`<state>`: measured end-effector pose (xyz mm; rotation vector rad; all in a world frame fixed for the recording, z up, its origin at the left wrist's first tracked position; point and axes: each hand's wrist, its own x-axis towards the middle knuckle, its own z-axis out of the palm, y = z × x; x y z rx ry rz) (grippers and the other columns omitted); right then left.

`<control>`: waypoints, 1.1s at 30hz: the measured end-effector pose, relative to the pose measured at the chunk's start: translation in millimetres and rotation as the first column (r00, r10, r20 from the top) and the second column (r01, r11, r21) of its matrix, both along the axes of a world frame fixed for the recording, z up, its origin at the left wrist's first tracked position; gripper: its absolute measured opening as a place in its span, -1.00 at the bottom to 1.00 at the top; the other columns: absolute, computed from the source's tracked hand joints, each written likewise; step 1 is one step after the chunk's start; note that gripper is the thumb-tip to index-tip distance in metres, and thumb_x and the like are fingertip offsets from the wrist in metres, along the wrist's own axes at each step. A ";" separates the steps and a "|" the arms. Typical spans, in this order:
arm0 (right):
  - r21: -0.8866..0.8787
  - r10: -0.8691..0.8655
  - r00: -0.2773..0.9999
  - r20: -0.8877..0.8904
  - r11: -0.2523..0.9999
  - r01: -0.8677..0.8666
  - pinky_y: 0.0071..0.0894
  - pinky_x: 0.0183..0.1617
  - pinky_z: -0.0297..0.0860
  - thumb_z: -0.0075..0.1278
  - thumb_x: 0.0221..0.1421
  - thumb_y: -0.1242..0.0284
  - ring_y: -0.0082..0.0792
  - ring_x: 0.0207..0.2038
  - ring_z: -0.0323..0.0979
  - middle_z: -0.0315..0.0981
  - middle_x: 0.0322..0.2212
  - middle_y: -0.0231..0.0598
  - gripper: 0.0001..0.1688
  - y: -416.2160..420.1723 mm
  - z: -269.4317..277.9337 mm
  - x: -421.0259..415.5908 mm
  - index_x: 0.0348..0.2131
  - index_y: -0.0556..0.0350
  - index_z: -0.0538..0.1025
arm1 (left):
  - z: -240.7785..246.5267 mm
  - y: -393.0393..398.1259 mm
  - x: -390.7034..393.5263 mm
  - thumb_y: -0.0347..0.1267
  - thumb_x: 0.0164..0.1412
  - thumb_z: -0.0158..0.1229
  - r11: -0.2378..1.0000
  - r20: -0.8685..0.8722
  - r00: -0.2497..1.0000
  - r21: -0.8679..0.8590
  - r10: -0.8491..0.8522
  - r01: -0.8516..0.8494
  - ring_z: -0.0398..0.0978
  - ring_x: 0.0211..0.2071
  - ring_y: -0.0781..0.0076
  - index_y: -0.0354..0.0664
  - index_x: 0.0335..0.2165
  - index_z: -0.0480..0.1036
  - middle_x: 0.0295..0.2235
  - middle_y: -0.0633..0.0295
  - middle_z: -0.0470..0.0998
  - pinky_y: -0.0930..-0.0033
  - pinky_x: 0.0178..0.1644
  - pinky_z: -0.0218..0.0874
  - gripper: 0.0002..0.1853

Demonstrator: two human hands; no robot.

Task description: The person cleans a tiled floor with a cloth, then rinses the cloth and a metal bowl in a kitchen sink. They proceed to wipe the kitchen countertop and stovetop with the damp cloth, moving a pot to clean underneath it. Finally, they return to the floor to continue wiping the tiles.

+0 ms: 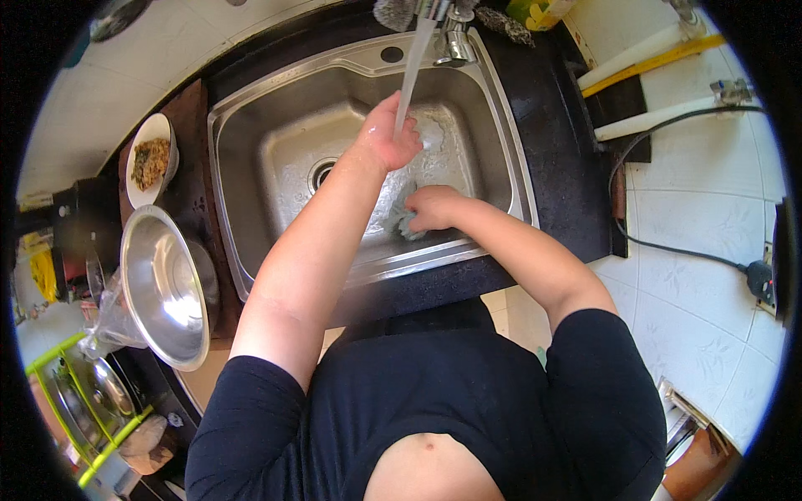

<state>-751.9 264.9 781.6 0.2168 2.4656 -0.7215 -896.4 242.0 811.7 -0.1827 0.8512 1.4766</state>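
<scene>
Water (416,59) runs from the faucet (457,47) onto my left hand (385,139), which is cupped with its fingers loosely curled and holds no object. Lower in the stainless steel sink (294,156), my right hand (435,206) grips a wet, grey-green cloth (407,222) against the basin floor near the front wall. Part of the cloth is hidden under my fingers. My left forearm crosses over the basin and partly covers the drain (322,175).
Left of the sink, a white bowl of food (150,163) and a metal basin (166,282) stand on a brown board (194,144). A steel scrubber (395,14) sits by the faucet. A black cable (677,250) runs along the right wall to a plug (759,282).
</scene>
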 end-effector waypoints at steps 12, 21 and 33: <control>-0.747 -0.867 0.498 0.012 0.323 0.581 -0.63 -0.40 0.22 0.00 -0.08 0.38 -0.63 -0.51 0.27 0.37 -0.60 -0.42 -0.80 62.0 93.4 94.7 -0.49 0.19 0.44 | -48.2 7.1 -4.4 -0.11 0.10 -0.12 0.939 -0.242 0.933 -0.286 -0.266 0.193 0.16 -0.04 0.20 -0.23 -0.05 0.17 -0.06 0.07 0.23 0.14 -0.02 -0.03 -0.47; -0.725 -0.997 0.015 -0.079 0.067 0.685 -0.49 -0.08 0.17 0.01 -0.06 0.29 -0.45 -0.20 0.27 0.36 -0.29 -0.21 -0.57 93.0 62.9 96.3 -0.21 0.19 0.38 | -43.0 -11.9 5.8 -0.15 0.13 -0.12 0.972 -0.397 0.911 -0.235 -0.112 0.017 0.25 -0.18 0.24 -0.15 -0.05 0.21 -0.17 0.20 0.31 0.14 -0.11 0.08 -0.54; -0.509 -0.684 0.645 -0.342 0.711 0.484 -0.44 -0.21 0.26 0.05 -0.22 0.41 -0.32 -0.25 0.34 0.37 -0.29 -0.15 -0.53 60.9 57.0 -39.5 -0.21 0.17 0.38 | -13.1 -45.2 -11.9 -0.31 0.05 0.05 0.976 -0.832 0.540 -0.010 -0.127 0.215 0.29 -0.34 0.56 -0.22 -0.23 0.34 -0.36 0.30 0.41 0.50 -0.21 0.10 -0.69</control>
